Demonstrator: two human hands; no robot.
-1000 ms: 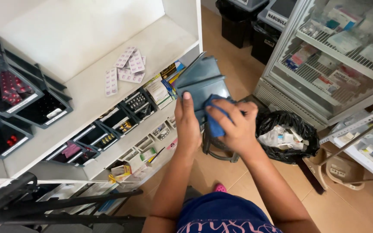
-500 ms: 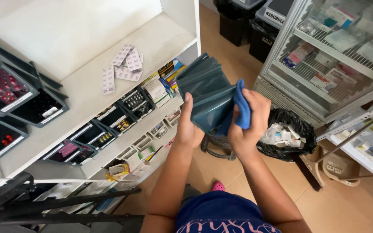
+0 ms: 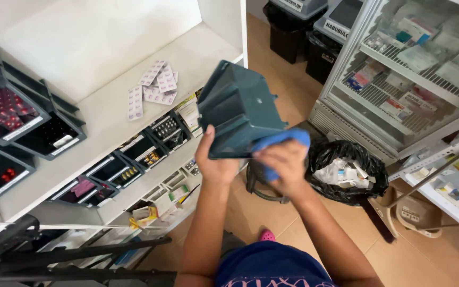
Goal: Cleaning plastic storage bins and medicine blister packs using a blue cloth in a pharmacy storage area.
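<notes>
Hands first: we see the left hand (image 3: pixel 214 162) clamped on the lower edge of a dark teal plastic storage bin (image 3: pixel 238 109), thumb up against its flat side, fingers wrapped out of sight behind it. The bin is held up in the air at chest height, tilted with its underside toward us, between the white shelving unit (image 3: pixel 102 119) and the glass-door fridge cabinet (image 3: pixel 399 79). The right hand (image 3: pixel 281 169) is closed on a blue cleaning cloth (image 3: pixel 280 141), pressing it against the bin's lower right corner. Cloth and bin touch; the two hands sit just beside each other.

On the white shelf board, well left of the bin, we note a loose pile of pink-and-white blister packs (image 3: pixel 152 87). Further left, dark angled bins (image 3: pixel 22 125) with red capsules and other stock. The row below holds more dark bins (image 3: pixel 134 154) with small packs.

Below and right of the hands: a round bin lined with a black bag (image 3: pixel 346 170), holding white paper and packaging scraps. Black waste containers (image 3: pixel 298 26) stand at the top by the fridge. A black tripod (image 3: pixel 54 252) sits at bottom left.
</notes>
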